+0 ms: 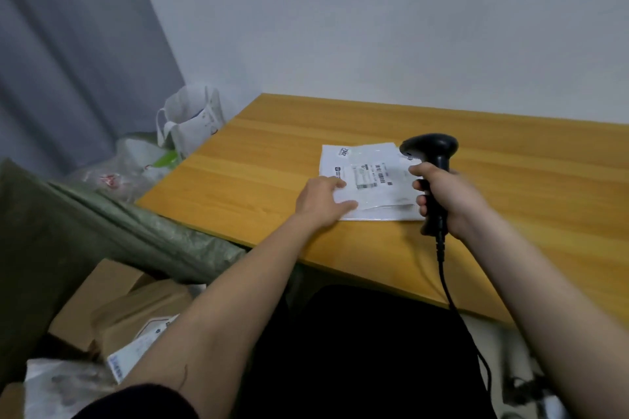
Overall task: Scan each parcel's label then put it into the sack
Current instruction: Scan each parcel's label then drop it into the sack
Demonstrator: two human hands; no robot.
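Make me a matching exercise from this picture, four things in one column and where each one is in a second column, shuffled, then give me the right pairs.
Things
1. black handheld barcode scanner
2. flat white plastic parcel with a printed label
3. brown cardboard boxes
4. white paper carrier bag

Places
A. inside the open green woven sack
B. on the floor past the table's far left corner
C. gripped in the right hand
D. lying on the wooden table under the left hand

Pairs: 1-C, 2-D, 3-A, 4-B
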